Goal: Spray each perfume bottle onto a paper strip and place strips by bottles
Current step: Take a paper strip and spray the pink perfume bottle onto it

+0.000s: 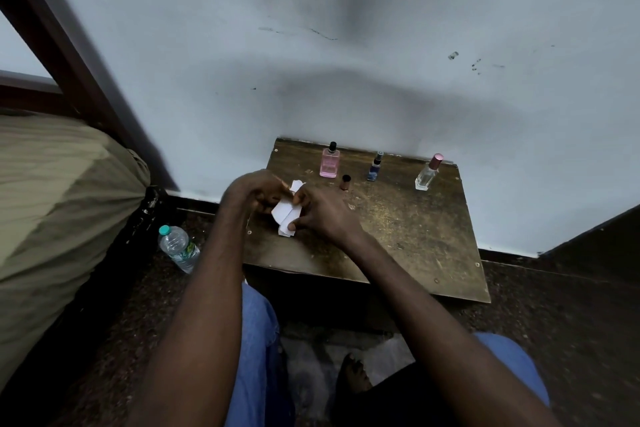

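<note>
**Head view: both hands on the paper strips, bottles lined up at the wall**

Looking down at the bench (pixel 415 246) now, and my two hands meet over its left side. My left hand (pixel 254 192) is curled in, its fingers (pixel 268 201) closed around the upper end of the paper strips (pixel 284 213). My right hand (pixel 323 215) comes in from the other side, thumb at the lower end and fingertips further up, pinching the same little white bundle. So both sets of fingers are pinching paper, none spread. How many strips are in the bundle I cannot tell, because they overlap and fan out a bit. Whether the bundle touches the bench top I cannot tell either.

Back along the wall (pixel 381 45), three bottles stand upright in a row, apart from each other. The pink bottle (pixel 329 165) with a black cap is on the left, nearest my hands. The blue bottle (pixel 374 170) is in the middle, with a dark sprayer on top. The clear bottle (pixel 426 177) is on the right with a pink cap. Just in front of the row, between the pink and the blue, stands a small brown vial (pixel 345 183). It is too small to tell whether it is a cap or a bottle.

Off the bench, a plastic water bottle (pixel 178 248) with a green cap lies tilted on the floor to my left, beside an olive-green bed cover (pixel 52 201). Down below are my blue jeans (pixel 256 357) and a bare foot (pixel 353 378).
</note>
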